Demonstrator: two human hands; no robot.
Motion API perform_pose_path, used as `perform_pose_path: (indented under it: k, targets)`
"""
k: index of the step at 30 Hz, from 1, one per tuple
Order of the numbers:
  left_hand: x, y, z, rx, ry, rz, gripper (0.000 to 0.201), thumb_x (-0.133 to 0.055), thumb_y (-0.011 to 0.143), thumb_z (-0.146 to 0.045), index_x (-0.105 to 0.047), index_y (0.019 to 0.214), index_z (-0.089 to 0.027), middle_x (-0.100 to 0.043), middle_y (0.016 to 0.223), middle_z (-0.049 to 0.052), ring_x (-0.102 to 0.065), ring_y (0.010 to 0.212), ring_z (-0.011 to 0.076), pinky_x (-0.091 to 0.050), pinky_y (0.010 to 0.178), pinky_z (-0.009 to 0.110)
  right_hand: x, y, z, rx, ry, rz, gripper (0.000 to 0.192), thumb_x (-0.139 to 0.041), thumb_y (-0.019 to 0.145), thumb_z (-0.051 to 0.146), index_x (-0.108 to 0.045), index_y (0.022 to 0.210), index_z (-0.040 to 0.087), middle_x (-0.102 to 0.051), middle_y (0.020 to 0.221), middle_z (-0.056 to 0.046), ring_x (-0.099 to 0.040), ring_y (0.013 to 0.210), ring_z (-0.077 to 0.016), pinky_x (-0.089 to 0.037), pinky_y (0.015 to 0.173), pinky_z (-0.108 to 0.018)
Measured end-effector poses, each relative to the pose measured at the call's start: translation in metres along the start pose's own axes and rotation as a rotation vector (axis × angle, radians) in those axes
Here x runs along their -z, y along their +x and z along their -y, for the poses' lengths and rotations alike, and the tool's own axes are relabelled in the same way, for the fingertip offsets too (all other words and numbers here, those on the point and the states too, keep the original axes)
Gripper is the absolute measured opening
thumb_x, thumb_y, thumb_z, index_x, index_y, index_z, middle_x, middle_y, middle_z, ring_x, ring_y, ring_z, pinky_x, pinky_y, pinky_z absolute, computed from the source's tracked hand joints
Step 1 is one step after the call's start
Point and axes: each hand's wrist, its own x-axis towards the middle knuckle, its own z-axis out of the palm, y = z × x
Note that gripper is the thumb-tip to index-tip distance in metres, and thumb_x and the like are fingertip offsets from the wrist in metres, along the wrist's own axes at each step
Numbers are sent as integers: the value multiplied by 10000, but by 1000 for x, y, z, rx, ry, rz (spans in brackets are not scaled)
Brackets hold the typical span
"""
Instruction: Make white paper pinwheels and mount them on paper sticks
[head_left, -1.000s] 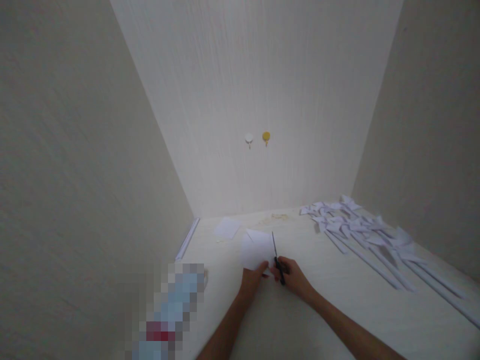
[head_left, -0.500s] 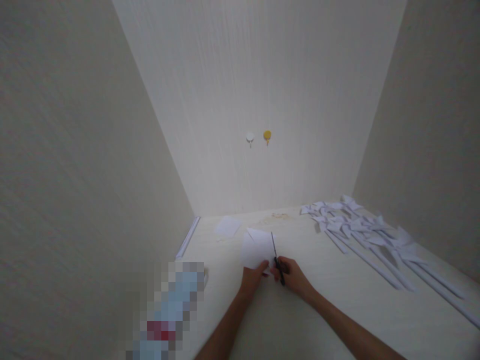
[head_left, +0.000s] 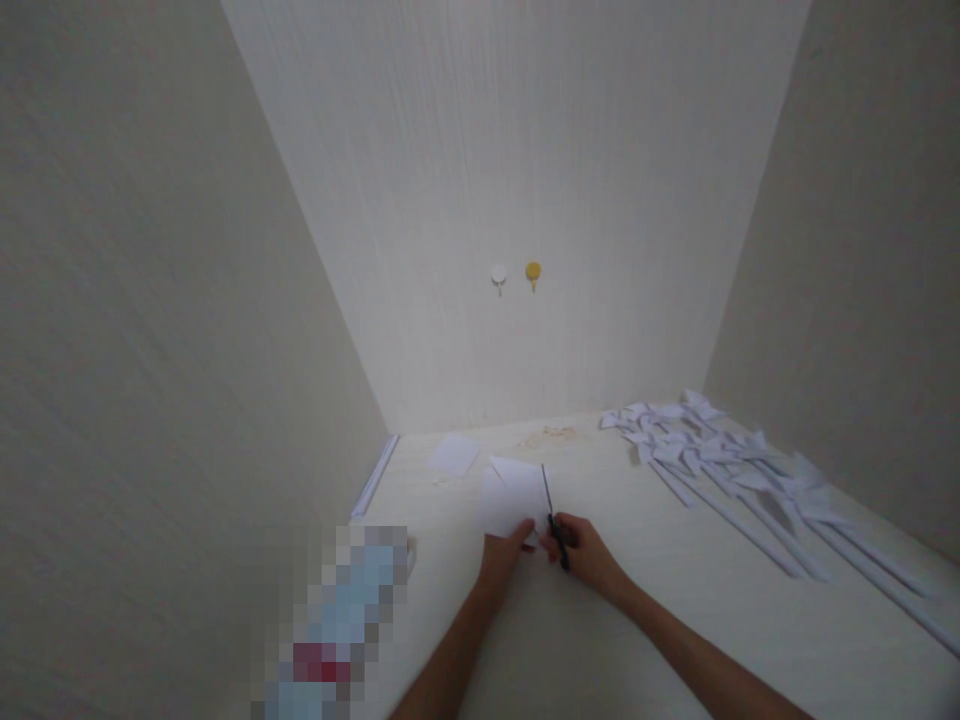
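My left hand (head_left: 501,560) pinches the near edge of a white folded sheet of paper (head_left: 511,497) that lies on the pale table (head_left: 570,650). My right hand (head_left: 589,552) grips black scissors (head_left: 553,515) by the handles. Their thin blades point away from me along the right edge of the sheet. Both hands sit close together near the middle of the table.
Several white paper pinwheels on long paper sticks (head_left: 720,460) lie across the right of the table. A smaller white paper piece (head_left: 454,455) lies at the back left, with white strips (head_left: 375,475) along the left wall. Two small hooks (head_left: 516,276) sit on the back wall. A blurred patch (head_left: 337,630) covers the near left.
Almost nothing has moved. The scissors' blades have edged slightly along the sheet's right edge, and both hands stay in the same place.
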Motion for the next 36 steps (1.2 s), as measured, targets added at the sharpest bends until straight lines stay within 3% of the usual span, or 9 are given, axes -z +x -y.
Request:
perform_pose_path:
  k: [7, 12, 19, 22, 27, 32, 36]
  targets:
    - [6, 6, -3, 14, -185, -140, 206, -631, 545, -300, -558, 630, -127, -586, 565, 10, -563, 475, 136, -453, 456, 240, 4, 0, 6, -55, -25, 98, 270, -538, 642, 377, -387, 533, 182, -403, 424, 67, -374, 380, -64, -287, 372, -185]
    - [8, 7, -10, 5, -285, -180, 211, -623, 546, -275, -545, 676, -130, -580, 583, -2, -561, 451, 119, -433, 419, 218, 8, -2, 8, -68, -138, 201, 281, -497, 672, 351, -353, 498, 183, -361, 404, 71, -322, 355, -52, -227, 344, -178]
    - [11, 9, -12, 38, -393, -215, 208, -626, 547, -241, -541, 703, -132, -578, 569, -13, -558, 466, 101, -417, 421, 190, 8, -1, 5, -77, -193, 191, 285, -534, 630, 313, -342, 468, 180, -330, 402, 73, -307, 373, -52, -197, 346, -174]
    - [11, 7, -13, 44, -367, -168, 176, -621, 553, -248, -545, 653, -124, -576, 549, -7, -552, 457, 101, -416, 423, 192, 7, 0, 3, -59, -129, 85, 227, -570, 590, 254, -378, 499, 174, -358, 428, 74, -333, 398, -56, -236, 370, -177]
    - [5, 2, -7, 13, -228, 13, 175, -606, 584, -285, -549, 605, -121, -575, 514, 4, -542, 434, 111, -418, 419, 205, 7, 2, 4, -11, 12, -115, 175, -616, 542, 219, -456, 586, 164, -471, 508, 47, -435, 476, -85, -340, 447, -196]
    - [-1, -2, -4, 36, -104, 42, 183, -617, 575, -283, -562, 665, -134, -604, 559, 7, -543, 416, 124, -417, 410, 222, 8, 2, 7, 3, 64, -117, 182, -636, 530, 211, -473, 595, 161, -524, 535, 30, -471, 489, -94, -374, 473, -209]
    - [-3, -6, -9, 41, -9, 77, 155, -596, 583, -282, -561, 562, -133, -580, 480, 6, -530, 408, 123, -420, 427, 223, 8, 2, 7, 8, 69, -102, 176, -637, 524, 194, -474, 583, 160, -526, 525, 31, -474, 485, -94, -371, 459, -206]
